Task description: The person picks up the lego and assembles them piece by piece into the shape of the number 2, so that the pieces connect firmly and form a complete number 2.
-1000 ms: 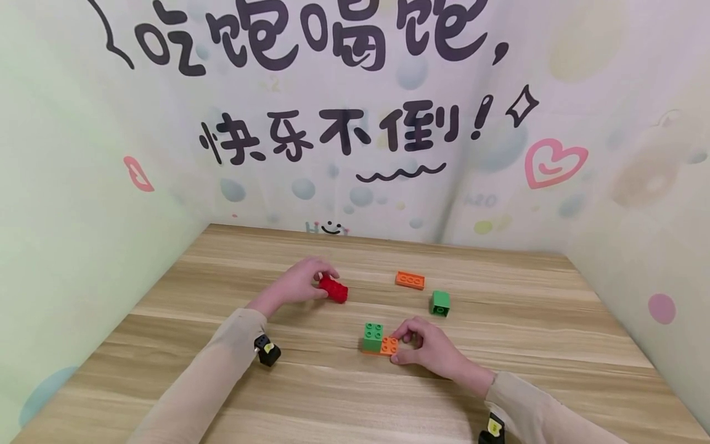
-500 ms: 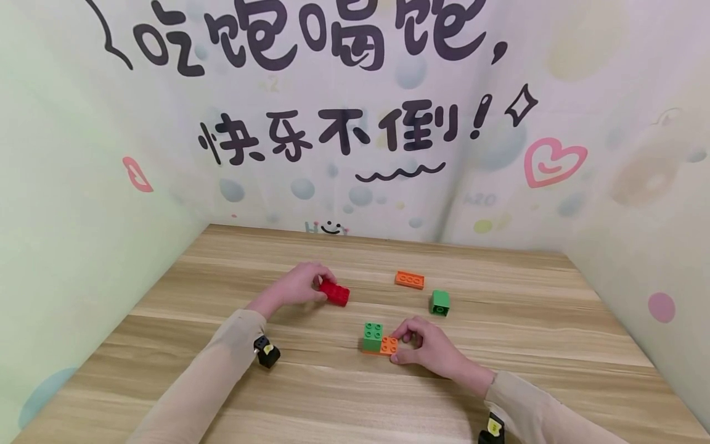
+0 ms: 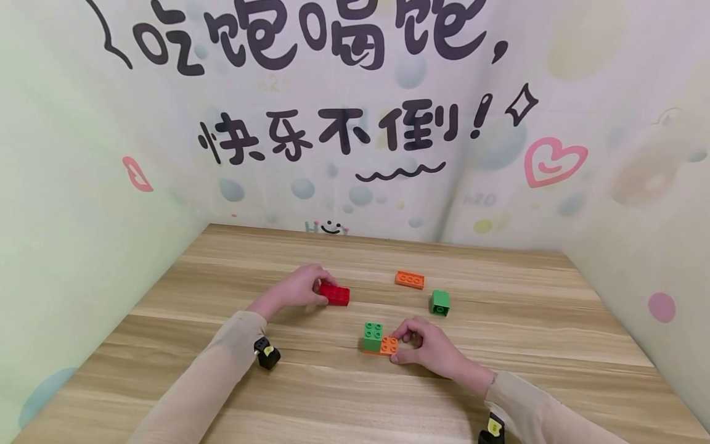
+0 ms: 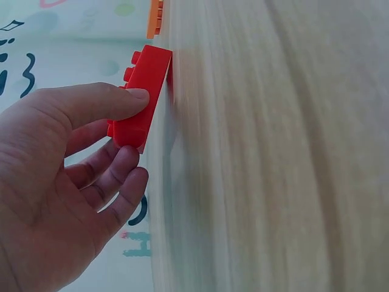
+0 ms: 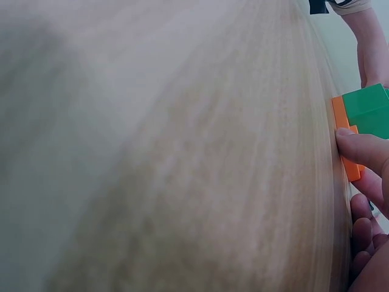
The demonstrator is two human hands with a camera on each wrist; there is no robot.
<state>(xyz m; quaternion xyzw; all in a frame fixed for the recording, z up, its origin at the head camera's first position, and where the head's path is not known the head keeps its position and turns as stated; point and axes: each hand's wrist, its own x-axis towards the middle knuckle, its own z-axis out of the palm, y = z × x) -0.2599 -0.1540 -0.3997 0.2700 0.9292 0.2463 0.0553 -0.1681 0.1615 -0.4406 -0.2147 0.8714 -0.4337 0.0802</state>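
Gripping the red brick [image 3: 336, 295] in the left hand [image 3: 302, 287], left of and farther than the near orange plate [image 3: 389, 346], turning it squarer than a second ago, apparently orienting it while pinching that plate's right end with the right hand [image 3: 429, 348]

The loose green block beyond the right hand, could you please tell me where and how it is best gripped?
I'd pinch the green block across its left and right walls, coming from above: it seems to lie on its side, hollow underside facing the head camera, with space on either side. The right hand is nearest.
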